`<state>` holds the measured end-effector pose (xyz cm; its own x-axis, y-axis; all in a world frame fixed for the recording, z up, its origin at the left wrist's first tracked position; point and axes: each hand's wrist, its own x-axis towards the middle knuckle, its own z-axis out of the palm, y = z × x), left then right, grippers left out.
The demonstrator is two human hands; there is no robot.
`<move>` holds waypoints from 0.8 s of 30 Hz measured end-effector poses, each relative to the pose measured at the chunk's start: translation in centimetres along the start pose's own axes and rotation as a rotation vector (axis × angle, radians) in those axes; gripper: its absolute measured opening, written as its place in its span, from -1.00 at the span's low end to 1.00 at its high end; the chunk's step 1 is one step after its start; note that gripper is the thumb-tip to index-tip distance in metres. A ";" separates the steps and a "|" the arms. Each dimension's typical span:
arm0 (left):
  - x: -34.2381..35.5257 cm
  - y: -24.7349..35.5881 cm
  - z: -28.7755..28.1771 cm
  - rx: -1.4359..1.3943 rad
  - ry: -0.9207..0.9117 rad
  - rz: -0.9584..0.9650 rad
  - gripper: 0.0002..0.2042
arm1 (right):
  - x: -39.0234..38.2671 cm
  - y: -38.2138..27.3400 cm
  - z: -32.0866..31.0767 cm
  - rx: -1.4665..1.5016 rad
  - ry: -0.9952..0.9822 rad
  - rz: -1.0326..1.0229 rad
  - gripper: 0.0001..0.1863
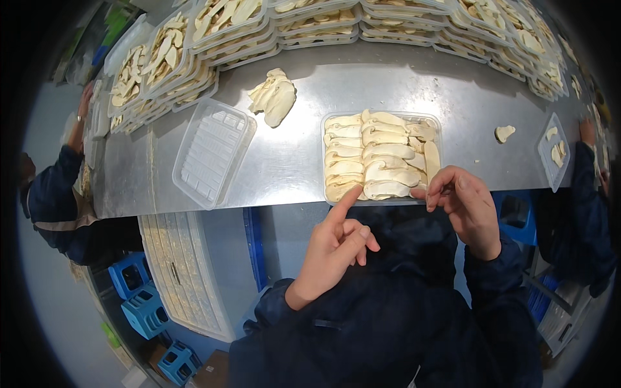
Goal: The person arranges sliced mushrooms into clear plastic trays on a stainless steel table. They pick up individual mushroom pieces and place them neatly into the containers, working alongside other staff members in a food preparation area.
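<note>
My left hand [333, 249], forefinger out, and my half-curled right hand [467, 207], both empty, touch the filled mushroom tray's [381, 155] near edge; pushing there could tip it off the surface [291, 149], I think.

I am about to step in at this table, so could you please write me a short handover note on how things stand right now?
Left hand: empty, index finger touching the near edge of the filled tray.
Right hand: fingers curled at that tray's near right corner; a held slice cannot be told.
Done: the filled tray holds two columns of mushroom slices; stacks of filled trays line the far edge.
Left: an empty tray sits to the left, with a loose pile of slices behind it and one stray slice to the right.
</note>
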<state>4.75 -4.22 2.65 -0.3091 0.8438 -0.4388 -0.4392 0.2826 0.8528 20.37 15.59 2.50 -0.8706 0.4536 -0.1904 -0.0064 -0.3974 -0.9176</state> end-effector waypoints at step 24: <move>11.8 8.5 -12.9 1.294 0.439 0.529 -0.35 | -2.5 2.5 -7.5 0.085 0.524 -0.333 -0.71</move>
<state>-13.56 2.28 1.04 -0.5204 0.8403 0.1518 0.7789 0.3942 0.4878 26.28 19.46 -1.94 -0.4582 0.8865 -0.0651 -0.2936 -0.2201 -0.9303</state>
